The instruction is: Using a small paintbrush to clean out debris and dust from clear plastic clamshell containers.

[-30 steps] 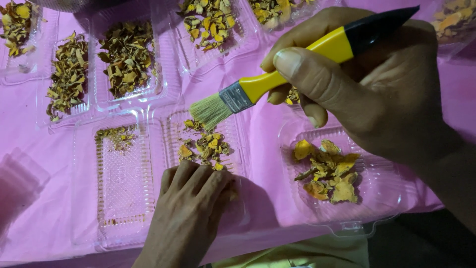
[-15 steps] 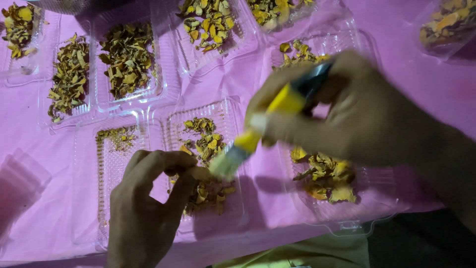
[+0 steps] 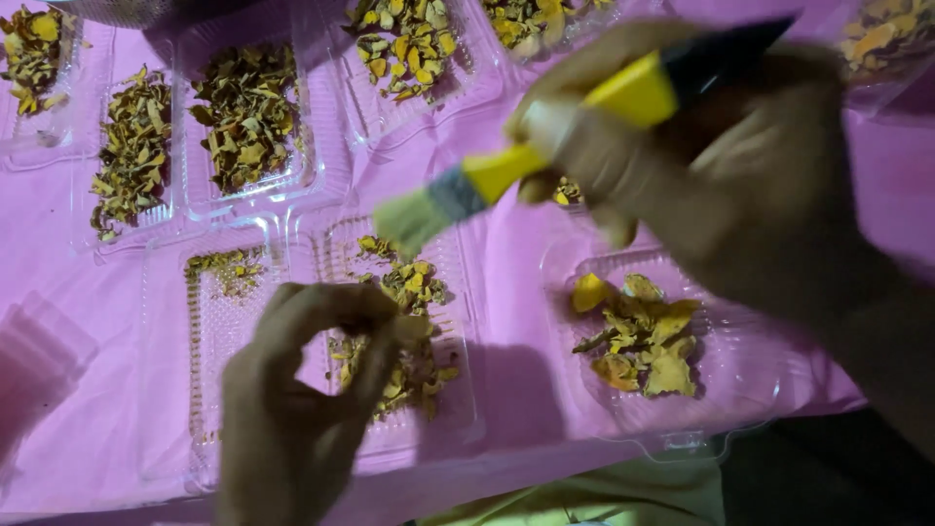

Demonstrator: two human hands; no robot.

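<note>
We are in the middle of sorting and cleaning dried yellow-brown petals, working over the clear plastic tray [image 3: 458, 409] nearest us on the pink surface [image 3: 506, 292]. Our left hand [image 3: 292, 409] is low in the view, thumb and forefinger curled into a ring and pinched together over the heap of petals [image 3: 409, 292] in that tray. A small bit seems to sit at the fingertips [image 3: 390, 326], though motion blur keeps us from being sure of it.

Our right hand [image 3: 682, 156] is raised above the trays and wrapped firmly round the yellow handle of a small paintbrush [image 3: 545, 146], whose pale bristles [image 3: 409, 219] slant down and to the left, ending just above the tray and not touching the petals. The black end of the handle sticks out up and to the right. This hand is blurred too.

As we judge it, the brushing step is at hand: the bristles must meet whatever the left fingertips hold, so the next move calls for a light, short stroke with the pinch kept steady, so nothing crumbles or drops outside the tray.

A second tray [image 3: 740, 390] with larger yellow pieces lies to the right, and several filled trays [image 3: 312, 146] line the far edge.
</note>
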